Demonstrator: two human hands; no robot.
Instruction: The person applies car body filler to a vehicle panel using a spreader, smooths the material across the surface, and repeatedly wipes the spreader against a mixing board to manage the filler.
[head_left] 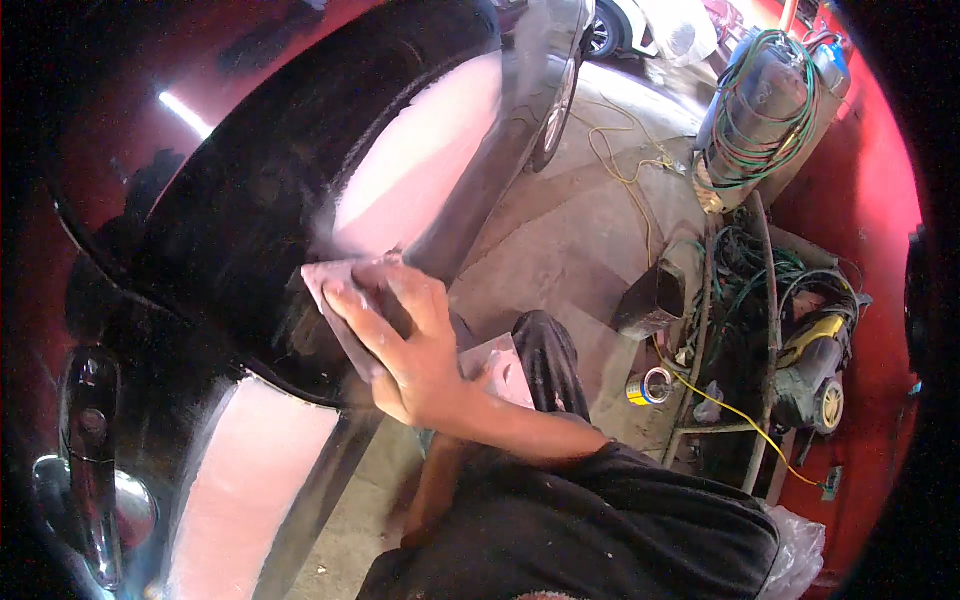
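Note:
My right hand (pixel 415 345) is closed on a dusty, pinkish-brown piece of sandpaper (pixel 318 282) and presses it to a dark car panel (pixel 250 215). It rests at the lower end of a pale pink filler patch (pixel 425 165). Another filler patch (pixel 250 485) lies nearer, across a panel gap. My left forearm (pixel 437 490) passes under the right one, which hides most of that hand. Just beyond the right wrist, a small putty board (pixel 508 372) carries pink putty; a fingertip shows at its edge, apparently my left hand gripping it.
A car door handle (pixel 92 430) is at lower left. To the right, a metal rack (pixel 765 290) holds hoses and a yellow-and-grey power tool (pixel 815 365). Near it are a small can (pixel 650 386) and gas cylinders (pixel 760 105) wrapped in green hose. A yellow cord (pixel 630 175) crosses the floor.

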